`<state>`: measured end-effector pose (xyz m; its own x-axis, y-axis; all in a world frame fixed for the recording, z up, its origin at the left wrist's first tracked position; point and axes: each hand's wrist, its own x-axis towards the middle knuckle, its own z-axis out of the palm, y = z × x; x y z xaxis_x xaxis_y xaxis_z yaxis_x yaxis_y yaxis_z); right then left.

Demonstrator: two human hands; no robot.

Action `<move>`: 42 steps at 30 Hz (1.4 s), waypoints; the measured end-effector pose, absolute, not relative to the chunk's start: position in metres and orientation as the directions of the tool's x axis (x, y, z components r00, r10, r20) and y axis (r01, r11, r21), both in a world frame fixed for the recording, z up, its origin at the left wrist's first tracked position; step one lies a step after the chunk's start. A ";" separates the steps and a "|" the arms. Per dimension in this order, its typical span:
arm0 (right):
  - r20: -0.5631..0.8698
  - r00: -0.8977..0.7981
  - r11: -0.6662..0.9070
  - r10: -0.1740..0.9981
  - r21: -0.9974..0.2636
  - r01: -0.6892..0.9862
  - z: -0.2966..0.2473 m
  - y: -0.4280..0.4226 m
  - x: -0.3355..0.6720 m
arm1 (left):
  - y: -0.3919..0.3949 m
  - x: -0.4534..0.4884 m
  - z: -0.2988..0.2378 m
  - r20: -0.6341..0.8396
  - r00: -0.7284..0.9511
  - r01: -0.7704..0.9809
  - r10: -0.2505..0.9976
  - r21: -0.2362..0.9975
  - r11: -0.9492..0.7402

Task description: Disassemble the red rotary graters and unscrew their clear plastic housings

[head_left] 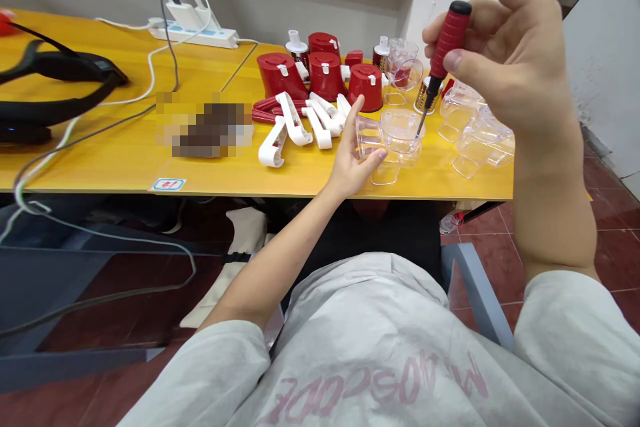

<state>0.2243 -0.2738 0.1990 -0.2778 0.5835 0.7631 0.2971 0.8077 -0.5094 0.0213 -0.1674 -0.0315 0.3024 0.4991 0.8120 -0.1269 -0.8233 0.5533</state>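
Observation:
My right hand [505, 40] is raised close to the camera, its fingers pinched round the red grip of a small screwdriver [444, 53] held upright, tip pointing down into a clear plastic housing [395, 143] on the yellow table [125, 153]. My left hand [353, 153] rests at the table's front edge, with thumb and fingers wrapped round the left side of that clear housing.
Behind the housing stand several red plastic cups [325, 73] and lie white handle parts [295, 123]. More clear housings [480, 137] sit at the right edge. A white power strip [195, 30], cables and a black headset [55, 90] lie at the left.

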 end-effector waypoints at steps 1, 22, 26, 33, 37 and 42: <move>0.761 -0.274 0.804 0.589 -0.515 0.297 0.199 -0.274 0.223 | -0.168 0.021 -0.030 0.820 0.297 -0.118 0.490 0.541 -0.833; 0.759 -0.223 0.779 0.612 -0.529 0.336 0.198 -0.270 0.228 | -0.171 0.021 -0.030 0.807 0.316 -0.126 0.498 0.556 -0.822; 0.787 -0.157 0.713 0.596 -0.430 0.554 0.195 -0.269 0.229 | -0.170 0.022 -0.032 0.815 0.308 -0.106 0.491 0.542 -0.833; 0.784 -0.210 0.807 0.584 -0.534 0.253 0.193 -0.271 0.226 | -0.170 0.021 -0.035 0.780 0.309 -0.135 0.545 0.603 -0.786; 0.799 -0.151 0.774 0.581 -0.487 0.405 0.189 -0.270 0.225 | -0.168 0.021 -0.035 0.787 0.302 -0.127 0.537 0.592 -0.796; 0.831 -0.146 0.783 0.536 -0.425 0.454 0.190 -0.269 0.226 | -0.168 0.021 -0.035 0.792 0.317 -0.147 0.521 0.584 -0.798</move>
<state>0.2260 -0.2695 0.1904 -0.1460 0.5361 0.8314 0.4537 0.7831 -0.4253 0.0215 -0.1677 -0.0350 0.3168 0.5213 0.7924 -0.1474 -0.7982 0.5841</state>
